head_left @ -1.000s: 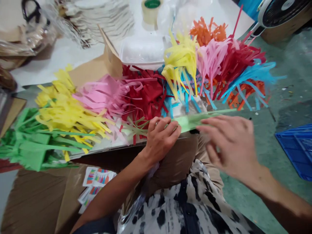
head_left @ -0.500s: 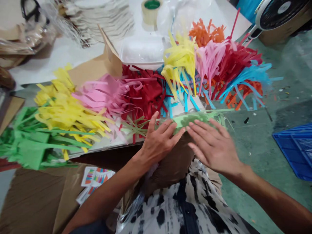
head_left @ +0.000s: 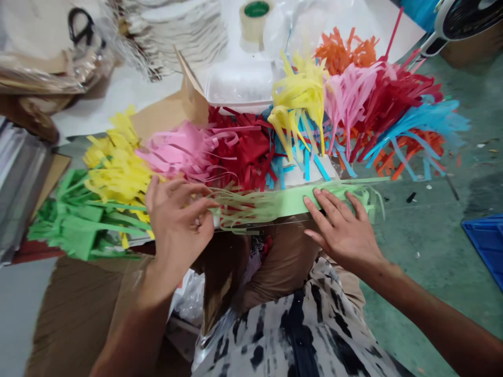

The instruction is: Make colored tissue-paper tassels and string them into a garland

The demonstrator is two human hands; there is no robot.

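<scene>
A strip of green fringed paper [head_left: 286,201] lies along the near edge of a clear board. My right hand [head_left: 341,230] rests flat on its right part, fingers stretched out and pressing it down. My left hand [head_left: 176,220] is at the strip's loose left end, fingers curled and pinching the thin green strands [head_left: 236,207]. Behind the strip lie piles of fringed paper: green [head_left: 74,222], yellow [head_left: 118,167], pink [head_left: 184,149], red [head_left: 243,149], blue and orange.
A white foam tray [head_left: 236,86], a tape roll [head_left: 254,21] and a stack of white paper [head_left: 184,29] sit at the back. Brown cardboard [head_left: 70,314] lies at lower left, a blue crate [head_left: 489,246] on the green floor at right, a fan [head_left: 463,21] upper right.
My left hand has slid left along the green strip to its fringed end and closed on the strands. My right hand moved left, then settled flat on the strip.
</scene>
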